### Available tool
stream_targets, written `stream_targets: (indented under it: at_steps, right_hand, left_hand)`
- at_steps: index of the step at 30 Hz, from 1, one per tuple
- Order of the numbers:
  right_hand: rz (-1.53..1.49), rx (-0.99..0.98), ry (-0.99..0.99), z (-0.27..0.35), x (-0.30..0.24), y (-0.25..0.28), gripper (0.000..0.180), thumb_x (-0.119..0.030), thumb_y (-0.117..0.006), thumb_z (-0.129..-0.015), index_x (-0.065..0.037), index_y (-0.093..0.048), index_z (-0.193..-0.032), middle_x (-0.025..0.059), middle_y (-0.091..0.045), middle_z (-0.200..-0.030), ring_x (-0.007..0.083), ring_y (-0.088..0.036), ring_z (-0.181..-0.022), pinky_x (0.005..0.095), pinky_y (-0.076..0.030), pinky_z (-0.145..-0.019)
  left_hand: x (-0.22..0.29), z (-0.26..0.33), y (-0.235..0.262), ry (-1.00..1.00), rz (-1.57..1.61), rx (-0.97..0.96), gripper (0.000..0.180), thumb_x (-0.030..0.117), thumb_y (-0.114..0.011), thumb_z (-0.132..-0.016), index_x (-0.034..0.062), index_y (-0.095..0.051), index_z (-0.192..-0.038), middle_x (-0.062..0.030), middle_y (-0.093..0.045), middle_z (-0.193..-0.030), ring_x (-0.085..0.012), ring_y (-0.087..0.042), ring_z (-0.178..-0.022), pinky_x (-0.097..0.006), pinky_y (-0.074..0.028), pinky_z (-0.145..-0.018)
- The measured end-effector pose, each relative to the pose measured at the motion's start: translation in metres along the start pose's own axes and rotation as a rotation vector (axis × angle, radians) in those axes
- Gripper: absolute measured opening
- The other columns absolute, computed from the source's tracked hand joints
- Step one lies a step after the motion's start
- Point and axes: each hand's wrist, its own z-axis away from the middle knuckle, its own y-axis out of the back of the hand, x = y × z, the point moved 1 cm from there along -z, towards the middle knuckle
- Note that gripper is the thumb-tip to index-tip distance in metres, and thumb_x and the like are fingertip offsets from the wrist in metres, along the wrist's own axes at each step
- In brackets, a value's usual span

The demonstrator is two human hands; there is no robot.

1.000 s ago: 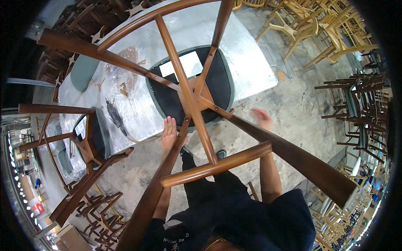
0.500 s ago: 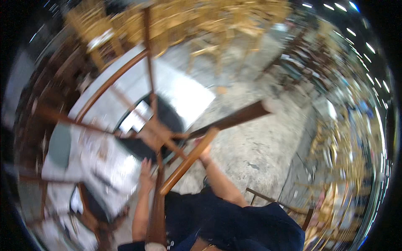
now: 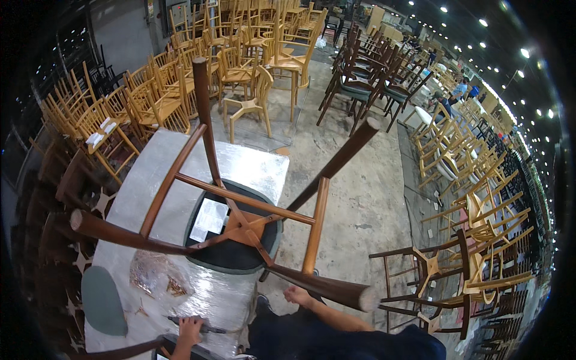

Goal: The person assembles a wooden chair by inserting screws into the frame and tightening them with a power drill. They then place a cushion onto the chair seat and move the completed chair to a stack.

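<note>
An upside-down brown wooden chair [image 3: 245,228] rests on the wrapped worktop, legs pointing up and outward. Its dark seat underside [image 3: 240,255] carries a wooden cross brace and white paper labels [image 3: 210,217]. At the near edge of the worktop, my left hand [image 3: 191,329] is closed over a slim dark tool [image 3: 210,327] that looks like a corded screwdriver. My right hand [image 3: 298,296] is beside the nearest chair leg, apart from it, with its fingers curled. Whatever those fingers hold, if anything, is too small to make out.
A clear bag of screws [image 3: 157,277] and a grey-green seat pad [image 3: 103,300] lie on the plastic-wrapped worktop [image 3: 153,162]. Light wooden chairs [image 3: 156,99] crowd the far left. Dark chairs [image 3: 366,90] stand beyond, and more chairs [image 3: 426,270] are on the right.
The brown chair, which both hands were handling, has turned and now sits upside down on the worktop. My left hand has moved down to the dark tool; my right hand has left the chair.
</note>
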Motion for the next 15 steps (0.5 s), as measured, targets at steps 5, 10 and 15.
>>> stream_targets:
  at_steps: [5,10,15]
  right_hand:
    - [0.455,-0.275,-0.011,0.022,-0.044,-0.067,0.037,-0.031,-0.068,-0.103,0.0,-0.074,-0.123,0.0075,-0.077,-0.112,0.0192,-0.072,-0.104,0.0343,-0.056,-0.09]
    - [0.33,-0.916,0.129,0.043,-0.084,-0.166,0.071,-0.049,-0.069,-0.103,0.007,-0.059,-0.145,0.0167,-0.066,-0.144,0.024,-0.06,-0.134,0.0369,-0.047,-0.113]
    - [0.353,-0.6,0.311,0.038,-0.096,-0.205,0.079,-0.045,-0.077,-0.099,0.006,-0.051,-0.152,0.0171,-0.06,-0.149,0.0246,-0.054,-0.14,0.0374,-0.045,-0.115]
  left_hand:
    - [-0.029,-0.021,-0.009,-0.146,-0.031,-0.105,0.073,0.023,-0.094,-0.067,0.0193,-0.066,-0.135,-0.0117,-0.068,-0.126,-0.0364,-0.064,-0.123,-0.051,-0.051,-0.106]
    - [-0.031,-0.034,0.016,-0.181,0.396,-0.077,0.067,0.019,-0.093,-0.071,0.0093,-0.069,-0.132,-0.0153,-0.071,-0.122,-0.0374,-0.069,-0.113,-0.046,-0.057,-0.096]
    - [0.02,-0.069,0.091,-0.333,1.171,-0.234,0.07,0.015,-0.089,-0.076,0.0028,-0.064,-0.14,-0.0145,-0.071,-0.123,-0.0286,-0.069,-0.116,-0.036,-0.055,-0.098]
